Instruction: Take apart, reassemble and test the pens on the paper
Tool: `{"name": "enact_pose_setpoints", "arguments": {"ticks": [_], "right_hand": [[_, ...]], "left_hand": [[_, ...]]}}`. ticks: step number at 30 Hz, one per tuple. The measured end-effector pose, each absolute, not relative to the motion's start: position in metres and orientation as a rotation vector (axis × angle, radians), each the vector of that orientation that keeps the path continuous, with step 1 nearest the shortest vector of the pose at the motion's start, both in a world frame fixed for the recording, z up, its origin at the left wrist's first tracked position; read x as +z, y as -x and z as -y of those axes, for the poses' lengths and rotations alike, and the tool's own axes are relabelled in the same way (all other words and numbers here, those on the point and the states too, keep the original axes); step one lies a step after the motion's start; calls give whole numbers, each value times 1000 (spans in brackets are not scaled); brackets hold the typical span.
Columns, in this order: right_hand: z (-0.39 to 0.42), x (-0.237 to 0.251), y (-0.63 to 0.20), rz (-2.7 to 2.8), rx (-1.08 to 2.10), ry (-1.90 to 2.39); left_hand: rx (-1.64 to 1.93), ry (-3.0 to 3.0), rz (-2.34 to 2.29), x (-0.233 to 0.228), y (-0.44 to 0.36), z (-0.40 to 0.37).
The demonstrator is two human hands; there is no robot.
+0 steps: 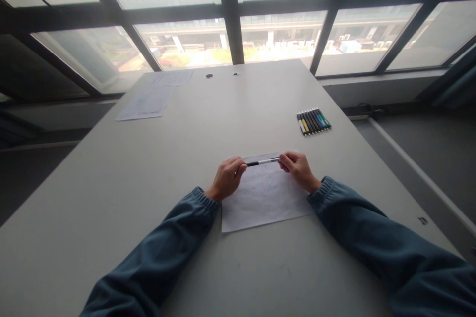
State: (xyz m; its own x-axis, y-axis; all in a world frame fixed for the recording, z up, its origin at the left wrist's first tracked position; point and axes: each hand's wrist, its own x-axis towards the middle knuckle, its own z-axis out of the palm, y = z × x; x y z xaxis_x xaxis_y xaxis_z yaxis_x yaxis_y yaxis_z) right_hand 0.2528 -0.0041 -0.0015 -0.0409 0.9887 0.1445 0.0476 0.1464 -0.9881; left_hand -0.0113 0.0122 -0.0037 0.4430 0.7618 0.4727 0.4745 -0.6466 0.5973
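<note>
A thin pen (pixel 263 162) with a white barrel and a black end lies level between my two hands, held above a white sheet of paper (pixel 264 203). My left hand (pixel 227 178) pinches the pen's black left end. My right hand (pixel 298 169) pinches its right end. Both forearms in blue sleeves rest on the grey table (pixel 111 198), one on either side of the sheet.
A row of several marker pens (pixel 313 121) lies side by side at the right of the table. More sheets of paper (pixel 148 101) lie at the far left, near two small holes (pixel 209 76) in the tabletop. Large windows run behind the table's far edge.
</note>
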Motion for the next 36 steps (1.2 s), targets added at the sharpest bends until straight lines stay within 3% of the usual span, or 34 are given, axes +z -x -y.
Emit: {"name": "enact_pose_setpoints", "arguments": {"ticks": [14,23,36], "right_hand": [[3,-7,-255,1367,996,1113],[2,-7,-256,1294,981,1127],[3,-10,-257,1306,999,1104]], "left_hand": [[1086,-2106,-1030,-5,11,-13],[1371,-2126,-1130,-5,5,-13],[1330,-2119,-1149,0,5,-10]]}}
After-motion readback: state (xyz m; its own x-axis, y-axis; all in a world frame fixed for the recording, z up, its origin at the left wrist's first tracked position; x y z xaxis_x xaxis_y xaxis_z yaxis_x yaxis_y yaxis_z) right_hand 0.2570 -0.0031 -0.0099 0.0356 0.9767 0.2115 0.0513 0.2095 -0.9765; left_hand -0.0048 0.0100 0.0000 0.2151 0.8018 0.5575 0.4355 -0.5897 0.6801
